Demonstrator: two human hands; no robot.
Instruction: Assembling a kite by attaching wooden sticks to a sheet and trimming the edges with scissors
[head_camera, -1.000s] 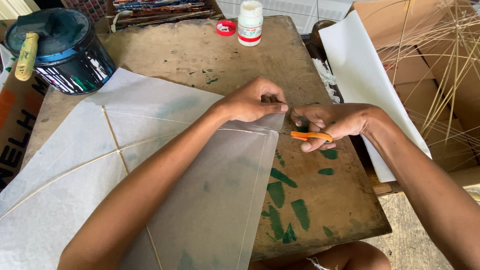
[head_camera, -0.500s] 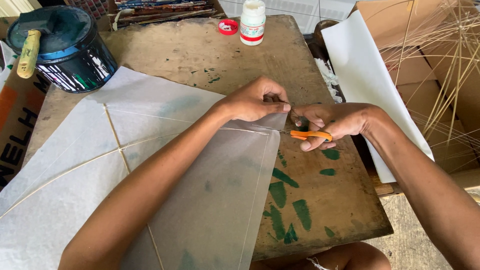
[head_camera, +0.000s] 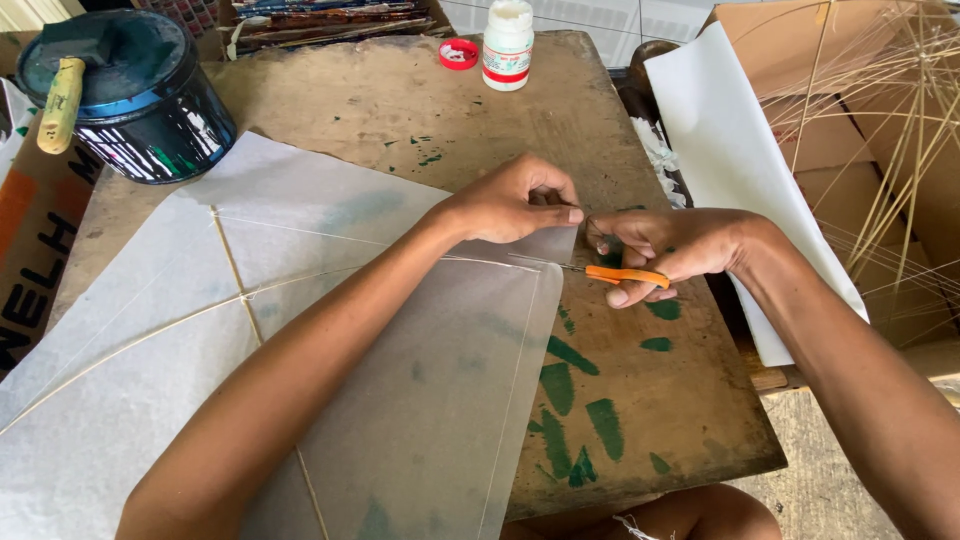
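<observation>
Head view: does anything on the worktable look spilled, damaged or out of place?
The wooden table carries green paint smears near its front right edge. The white bottle stands uncapped, its red cap lying beside it. Otherwise nothing stands out.

A kite of thin, translucent white paper lies flat across a worn wooden board, its slim stick frame showing through as a straight spine crossed by a bowed spar, tied where they meet. Its right corner is pinched between thumb and fingers, just beside a pair of orange-handled scissors, held level over the wood, blades pointing left at the paper's edge near that corner.
</observation>
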